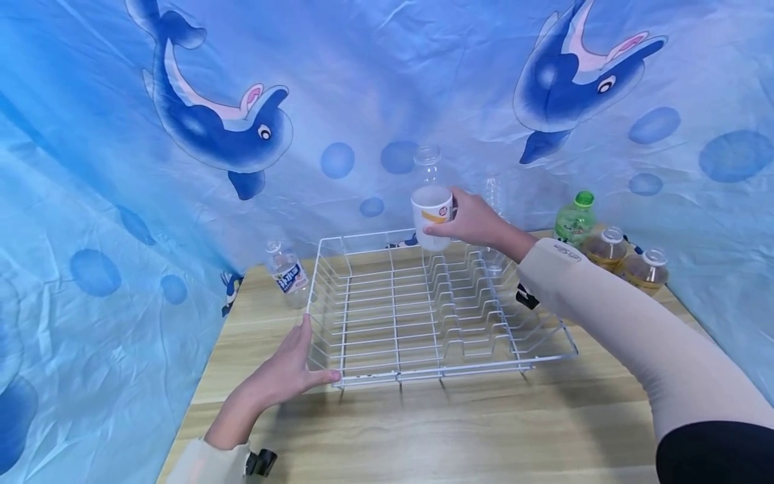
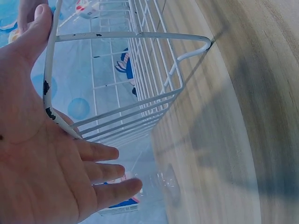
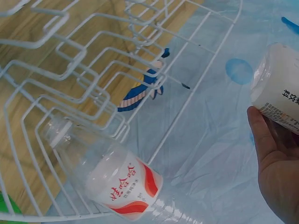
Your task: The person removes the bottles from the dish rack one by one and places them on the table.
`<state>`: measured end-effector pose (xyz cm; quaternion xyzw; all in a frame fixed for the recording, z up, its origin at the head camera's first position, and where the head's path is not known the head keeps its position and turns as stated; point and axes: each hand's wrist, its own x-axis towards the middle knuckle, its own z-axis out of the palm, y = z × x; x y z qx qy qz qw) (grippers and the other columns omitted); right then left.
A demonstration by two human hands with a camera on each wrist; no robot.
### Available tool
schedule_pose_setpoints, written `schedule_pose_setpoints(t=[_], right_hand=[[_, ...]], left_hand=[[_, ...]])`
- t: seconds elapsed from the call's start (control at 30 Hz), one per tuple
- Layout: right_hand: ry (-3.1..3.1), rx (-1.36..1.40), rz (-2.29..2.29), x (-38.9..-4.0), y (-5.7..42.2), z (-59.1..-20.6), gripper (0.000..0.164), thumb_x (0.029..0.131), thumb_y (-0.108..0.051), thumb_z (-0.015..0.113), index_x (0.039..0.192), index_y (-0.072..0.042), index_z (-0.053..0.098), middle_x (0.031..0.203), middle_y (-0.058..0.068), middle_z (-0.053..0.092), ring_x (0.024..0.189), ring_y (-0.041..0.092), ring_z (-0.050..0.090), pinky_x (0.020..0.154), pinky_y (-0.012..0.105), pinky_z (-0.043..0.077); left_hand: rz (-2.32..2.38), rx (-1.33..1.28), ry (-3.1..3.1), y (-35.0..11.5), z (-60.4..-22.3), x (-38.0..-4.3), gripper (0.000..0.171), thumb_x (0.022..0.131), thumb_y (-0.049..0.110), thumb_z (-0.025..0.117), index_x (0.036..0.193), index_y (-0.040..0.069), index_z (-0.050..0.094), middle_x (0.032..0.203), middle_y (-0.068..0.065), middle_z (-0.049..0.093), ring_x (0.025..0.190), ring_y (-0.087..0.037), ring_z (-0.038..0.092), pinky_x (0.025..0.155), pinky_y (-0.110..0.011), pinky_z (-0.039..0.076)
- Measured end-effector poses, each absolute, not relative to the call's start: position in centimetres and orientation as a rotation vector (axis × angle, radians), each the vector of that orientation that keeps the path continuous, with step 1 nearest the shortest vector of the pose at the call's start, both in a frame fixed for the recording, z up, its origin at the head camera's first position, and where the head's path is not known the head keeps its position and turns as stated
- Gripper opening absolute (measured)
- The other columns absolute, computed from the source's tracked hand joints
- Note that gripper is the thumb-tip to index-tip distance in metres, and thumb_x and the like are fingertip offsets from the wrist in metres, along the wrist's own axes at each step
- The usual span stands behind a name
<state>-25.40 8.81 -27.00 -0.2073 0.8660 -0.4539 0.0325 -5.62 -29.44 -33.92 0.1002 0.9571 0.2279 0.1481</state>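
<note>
My right hand (image 1: 468, 218) grips a clear plastic bottle (image 1: 433, 218) with a white label and holds it upright above the rack's back edge. Part of the bottle runs out of frame in the right wrist view. On the table stands a white wire dish rack (image 1: 396, 316). At its front left corner my left hand (image 1: 290, 363) rests against the frame, thumb along the front and straight fingers along the left side. Another clear bottle (image 3: 126, 182), with a red and white label, leans neck down among the rack's right wires; the right hand partly hides it in the head view.
A clear bottle (image 1: 289, 274) with a blue label stands left of the rack. Right of it are a green bottle (image 1: 574, 220) and two bottles of amber liquid, one of them a bottle (image 1: 647, 272) nearest the edge. A blue dolphin curtain (image 1: 363, 81) surrounds the wooden table (image 1: 423, 430).
</note>
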Motion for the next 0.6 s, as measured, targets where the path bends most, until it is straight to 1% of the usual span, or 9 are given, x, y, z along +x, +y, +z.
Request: schedule_pose_setpoints(t=[0.1,0.17,0.27,0.4,0.5,0.6], right_hand=[[2.656,-0.618,-1.417,-25.1,8.8,-26.6,0.085,0.080,-0.042,0.085,0.145,-0.007,0.043,0.121,0.010,0.061,0.106,0.026,0.061,0.087,0.045,0.054],[2.653,-0.605,-1.422,-24.9,8.6,-26.3,0.087,0.081,-0.042,0.085,0.147,-0.007,0.041,0.123,0.011,0.060,0.108,0.027,0.061,0.088,0.046,0.054],[2.644,-0.587,-1.439,-24.6,8.5,-26.1,0.087,0.081,-0.042,0.085,0.147,-0.008,0.041,0.124,0.011,0.059,0.109,0.028,0.060,0.087,0.047,0.054],[2.625,-0.590,-1.452,-24.5,7.9,-26.1,0.088,0.080,-0.044,0.085,0.147,-0.007,0.041,0.124,0.011,0.059,0.108,0.028,0.060,0.087,0.047,0.054],[2.621,-0.599,-1.450,-24.2,7.7,-26.2,0.087,0.080,-0.045,0.085,0.144,-0.007,0.042,0.123,0.011,0.059,0.107,0.028,0.060,0.086,0.046,0.054],[2.622,-0.605,-1.450,-23.8,7.4,-26.2,0.082,0.080,-0.044,0.085,0.141,-0.006,0.044,0.120,0.011,0.060,0.105,0.028,0.061,0.085,0.046,0.054]], left_hand=[[0.593,0.309,2.759,-29.3,-33.3,-5.8,0.135,0.081,0.074,0.065,0.155,-0.011,-0.010,0.161,-0.033,-0.009,0.149,-0.049,-0.005,0.117,-0.061,0.012],[0.537,0.326,2.781,-29.0,-32.5,-6.1,0.132,0.083,0.076,0.061,0.155,-0.010,-0.010,0.162,-0.030,-0.014,0.149,-0.046,-0.009,0.119,-0.059,0.012],[0.455,0.374,2.841,-27.8,-30.8,-7.3,0.125,0.087,0.074,0.057,0.156,-0.008,-0.008,0.163,-0.027,-0.015,0.150,-0.043,-0.011,0.120,-0.056,0.010],[0.390,0.385,2.908,-25.5,-29.2,-9.3,0.122,0.087,0.074,0.057,0.158,-0.005,-0.005,0.164,-0.023,-0.010,0.152,-0.037,-0.006,0.122,-0.051,0.008],[0.443,0.349,2.929,-23.4,-28.4,-11.0,0.124,0.086,0.073,0.061,0.159,0.000,-0.007,0.166,-0.021,-0.003,0.153,-0.035,0.002,0.122,-0.050,0.012],[0.576,0.298,2.929,-21.3,-27.7,-12.7,0.123,0.085,0.069,0.066,0.160,0.006,-0.008,0.167,-0.019,0.003,0.153,-0.035,0.010,0.120,-0.053,0.016]])
